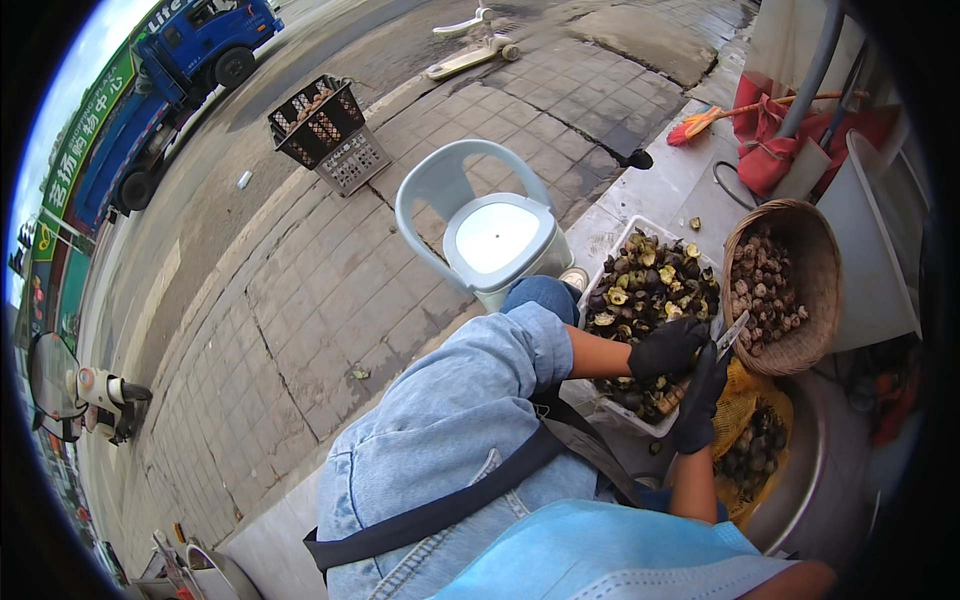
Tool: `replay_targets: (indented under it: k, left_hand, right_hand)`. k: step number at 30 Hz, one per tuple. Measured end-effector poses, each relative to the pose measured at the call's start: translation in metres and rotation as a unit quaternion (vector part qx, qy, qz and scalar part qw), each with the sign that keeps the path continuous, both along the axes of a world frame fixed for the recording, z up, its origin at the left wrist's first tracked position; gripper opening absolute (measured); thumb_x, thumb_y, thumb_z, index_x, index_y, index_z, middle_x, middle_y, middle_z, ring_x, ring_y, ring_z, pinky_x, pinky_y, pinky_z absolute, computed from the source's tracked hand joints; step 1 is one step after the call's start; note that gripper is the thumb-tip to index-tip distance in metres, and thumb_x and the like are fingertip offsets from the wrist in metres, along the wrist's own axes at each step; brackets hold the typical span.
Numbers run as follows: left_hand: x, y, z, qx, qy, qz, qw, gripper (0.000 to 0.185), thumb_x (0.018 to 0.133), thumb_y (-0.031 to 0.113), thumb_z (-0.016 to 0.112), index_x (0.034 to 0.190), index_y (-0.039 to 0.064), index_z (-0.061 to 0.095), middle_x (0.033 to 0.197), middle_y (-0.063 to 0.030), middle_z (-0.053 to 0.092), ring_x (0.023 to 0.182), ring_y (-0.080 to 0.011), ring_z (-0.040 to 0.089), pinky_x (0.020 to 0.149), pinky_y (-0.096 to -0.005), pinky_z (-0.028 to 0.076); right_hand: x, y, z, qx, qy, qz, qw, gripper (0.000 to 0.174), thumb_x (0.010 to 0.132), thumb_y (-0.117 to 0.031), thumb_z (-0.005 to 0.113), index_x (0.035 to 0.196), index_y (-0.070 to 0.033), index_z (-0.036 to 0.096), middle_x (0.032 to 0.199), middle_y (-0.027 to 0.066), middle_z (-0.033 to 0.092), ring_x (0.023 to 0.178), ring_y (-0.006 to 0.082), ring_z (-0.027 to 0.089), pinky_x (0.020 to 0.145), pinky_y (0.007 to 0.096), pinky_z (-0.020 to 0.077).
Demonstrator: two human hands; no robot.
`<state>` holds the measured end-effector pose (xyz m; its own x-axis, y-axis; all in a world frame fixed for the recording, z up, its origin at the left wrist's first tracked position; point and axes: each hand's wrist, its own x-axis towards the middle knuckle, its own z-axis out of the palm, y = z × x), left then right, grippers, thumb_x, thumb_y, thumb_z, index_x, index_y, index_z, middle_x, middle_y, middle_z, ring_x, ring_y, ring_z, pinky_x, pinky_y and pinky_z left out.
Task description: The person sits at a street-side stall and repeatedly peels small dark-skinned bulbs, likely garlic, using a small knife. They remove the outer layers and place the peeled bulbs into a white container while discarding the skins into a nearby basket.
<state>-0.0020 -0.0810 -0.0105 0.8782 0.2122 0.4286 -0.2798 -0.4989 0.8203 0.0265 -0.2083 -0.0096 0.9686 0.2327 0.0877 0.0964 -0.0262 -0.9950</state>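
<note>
Both my hands wear black gloves and meet over the near right side of a white plastic crate filled with dark and yellow-green walnut husks. My left hand is curled around what seems a walnut, mostly hidden, with only a greenish patch showing. In my right hand is a knife, its metal blade pointing toward a wicker basket of husked walnuts. Below my right hand, a yellow mesh bag with dark, unhusked walnuts sits in a metal basin.
A pale blue plastic chair stands beside the crate. Farther off are stacked crates, a kick scooter and a parked blue truck. A red-bristled broom and a plastic panel are near the basket.
</note>
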Motion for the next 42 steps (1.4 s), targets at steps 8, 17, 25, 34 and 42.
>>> replay_targets:
  k: [8, 17, 25, 34, 42]
  left_hand:
    - [0.002, 0.027, 0.008, 0.097, 0.144, -0.066, 0.983, 0.045, 0.080, 0.015, 0.068, 0.118, -0.004, 0.053, 0.105, -0.0273, 0.060, 0.099, -0.0415, 0.059, 0.083, -0.0456, 0.049]
    - [0.030, 0.047, -0.002, -0.045, 0.154, -0.029, 0.987, 0.044, 0.083, 0.007, 0.060, 0.124, -0.004, 0.050, 0.107, -0.0283, 0.061, 0.099, -0.0409, 0.060, 0.085, -0.0457, 0.049]
    - [0.013, 0.029, 0.020, -0.485, 0.251, -0.243, 0.802, 0.038, 0.101, 0.020, 0.041, 0.134, 0.003, 0.048, 0.121, -0.0139, 0.057, 0.101, -0.0183, 0.055, 0.084, -0.0343, 0.047]
    - [0.016, 0.035, 0.017, -0.152, 0.224, -0.278, 0.921, 0.043, 0.102, 0.034, 0.038, 0.129, 0.002, 0.050, 0.091, -0.0157, 0.064, 0.068, -0.0210, 0.059, 0.066, -0.0351, 0.051]
    - [0.009, 0.038, 0.024, -0.226, 0.379, -0.250, 0.862, 0.047, 0.102, 0.036, 0.039, 0.135, 0.002, 0.041, 0.096, -0.0178, 0.065, 0.078, -0.0217, 0.064, 0.066, -0.0367, 0.053]
  right_hand:
    - [-0.016, 0.006, 0.024, -0.079, 0.015, -0.012, 0.997, 0.037, 0.098, -0.026, 0.058, 0.122, 0.002, 0.055, 0.098, 0.0061, 0.064, 0.082, 0.0155, 0.059, 0.068, 0.0354, 0.0481]
    - [0.006, -0.003, -0.015, -0.125, -0.050, 0.013, 0.991, 0.041, 0.099, -0.029, 0.058, 0.126, 0.001, 0.053, 0.107, 0.0079, 0.062, 0.091, 0.0184, 0.060, 0.076, 0.0334, 0.0480]
    - [0.002, -0.005, -0.002, -0.009, 0.048, 0.096, 0.994, 0.049, 0.104, -0.029, 0.046, 0.143, -0.001, 0.041, 0.140, 0.0133, 0.046, 0.129, 0.0227, 0.043, 0.107, 0.0352, 0.0332]
    - [-0.008, -0.001, 0.044, -0.221, -0.120, 0.010, 0.968, 0.042, 0.085, -0.024, 0.073, 0.118, -0.001, 0.060, 0.100, 0.0135, 0.070, 0.089, 0.0287, 0.069, 0.073, 0.0384, 0.0534]
    - [-0.013, -0.005, 0.038, -0.309, -0.262, 0.069, 0.912, 0.051, 0.086, -0.031, 0.071, 0.123, 0.001, 0.058, 0.103, 0.0209, 0.067, 0.093, 0.0386, 0.065, 0.076, 0.0433, 0.0525]
